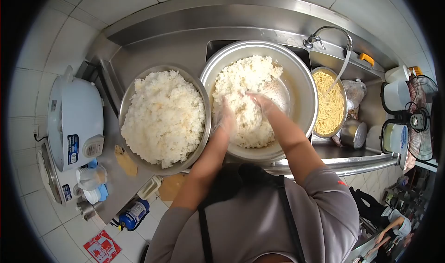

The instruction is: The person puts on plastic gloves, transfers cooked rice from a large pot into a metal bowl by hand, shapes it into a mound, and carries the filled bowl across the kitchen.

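Two hands work in the large metal pot (296, 101) at the front edge of the steel bench (167, 47). The left hand (226, 117) is open, its palm turned in against the loose rice (248, 73); the right hand (262, 104) reaches in opposite, fingertips partly in the grains, so I cannot tell whether it is closed. Facing palms probably let them gather rice without crushing it. Both seem covered in clear plastic, likely for cleanliness.

The pot sits over a sink basin, which presumably steadies its wide body. Left of it, near the same front edge, a bowl (206, 119) heaped with more rice stands close, seemingly for easy reach. Toward the bench's right end, noodles (327, 112) sit in another basin below the tap (343, 30), perhaps for rinsing.
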Demonstrator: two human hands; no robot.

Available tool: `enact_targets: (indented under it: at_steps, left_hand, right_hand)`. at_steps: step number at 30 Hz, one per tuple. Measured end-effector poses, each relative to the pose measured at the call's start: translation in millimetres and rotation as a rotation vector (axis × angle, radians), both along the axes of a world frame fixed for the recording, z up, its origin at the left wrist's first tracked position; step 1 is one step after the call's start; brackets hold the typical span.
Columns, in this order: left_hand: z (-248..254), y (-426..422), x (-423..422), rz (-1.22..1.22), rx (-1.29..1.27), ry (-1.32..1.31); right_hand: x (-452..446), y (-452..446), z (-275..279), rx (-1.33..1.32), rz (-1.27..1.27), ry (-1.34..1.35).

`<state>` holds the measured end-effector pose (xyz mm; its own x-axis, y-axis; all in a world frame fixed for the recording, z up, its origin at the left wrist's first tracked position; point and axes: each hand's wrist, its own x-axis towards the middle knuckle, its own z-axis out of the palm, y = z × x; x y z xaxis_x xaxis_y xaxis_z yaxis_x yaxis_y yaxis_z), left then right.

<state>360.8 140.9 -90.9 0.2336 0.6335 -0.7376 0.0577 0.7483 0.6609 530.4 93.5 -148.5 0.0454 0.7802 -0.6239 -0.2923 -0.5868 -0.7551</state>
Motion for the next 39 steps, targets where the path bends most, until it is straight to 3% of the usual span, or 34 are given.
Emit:
enact_targets:
  at_steps: [1, 3, 6, 8, 10, 12, 14, 16, 17, 19, 21, 23, 25, 27, 28, 29, 30, 34, 36, 39]
  left_hand:
    - [-3.3, -1.2, 3.9, 0.016, 0.011, -0.035]
    - [-17.7, -6.5, 4.6, 0.042, 0.066, -0.211]
    - [-84.5, -8.0, 12.1, 0.000, 0.193, -0.129]
    - [-12.6, -16.9, -1.9, -0.208, 0.137, 0.019]
    - [7.2, -26.3, -1.1, -0.233, 0.142, 0.025]
    - [-8.6, -36.7, 17.8, -0.071, 0.211, -0.110]
    - [-3.4, -38.6, 25.4, -0.089, 0.220, -0.282]
    - [55.6, -50.1, 28.7, -0.006, 0.098, -0.393]
    - [54.6, -53.6, 32.9, 0.033, 0.173, -0.405]
    - [40.8, -59.8, 45.0, 0.117, 0.323, -0.428]
    - [53.6, -63.2, 48.4, 0.168, 0.520, -0.472]
    - [110.2, -69.0, 44.4, 0.184, 0.766, -0.525]
    - [142.5, -73.3, 42.1, 0.217, 0.743, -0.518]
    - [165.9, -69.1, 29.1, 0.133, 0.858, -0.521]
    - [179.3, -66.3, 21.1, 0.095, 0.859, -0.599]
    - [186.3, -65.3, 9.0, 0.067, 0.820, -0.550]
    - [196.4, -62.4, -9.1, -0.037, 1.053, -0.282]
    - [224.6, -28.9, -74.8, 0.275, 0.990, -0.651]
    - [244.5, -16.7, -107.2, 0.411, 1.118, -0.425]
    - [254.7, -4.6, -154.1, 0.461, 1.167, -0.097]
  right_hand:
    - [-0.3, -4.6, -30.5, 0.179, 0.065, 0.080]
    - [-19.6, -8.7, -17.1, -0.071, -0.114, 0.089]
    - [-38.2, -10.3, 14.8, -0.241, -0.295, 0.125]
    - [-44.4, -14.7, 29.2, -0.239, -0.341, 0.175]
    - [-49.6, -19.7, 43.6, -0.234, -0.386, 0.217]
    - [-56.0, -26.6, 57.9, -0.210, -0.443, 0.254]
    - [-62.0, -36.0, 67.8, -0.145, -0.508, 0.276]
    - [-57.6, -48.0, 54.3, 0.044, -0.559, 0.328]
    - [-54.9, -51.6, 50.0, 0.143, -0.585, 0.352]
    - [-66.6, -66.8, 116.0, 0.170, -0.697, 0.189]
    - [-74.2, -76.3, 153.1, 0.413, -0.688, 0.012]
    - [-74.2, -77.5, 166.3, 0.521, -0.766, -0.066]
    - [-76.0, -78.0, 182.3, 0.626, -0.849, 0.089]
    - [-85.5, -80.2, 216.8, 0.661, -0.791, 0.058]
    - [-103.2, -78.1, 262.0, 0.543, -0.739, -0.165]
    - [-109.5, -70.7, 258.5, 0.579, -0.664, -0.251]
    - [-112.5, -62.1, 251.7, 0.615, -0.589, -0.338]
    - [-178.5, -33.8, 310.0, 0.666, -0.469, 0.051]
    - [-203.4, -1.7, 269.7, 0.820, -0.311, 0.064]
    - [-233.7, 4.6, 327.6, 0.510, -0.075, -0.382]
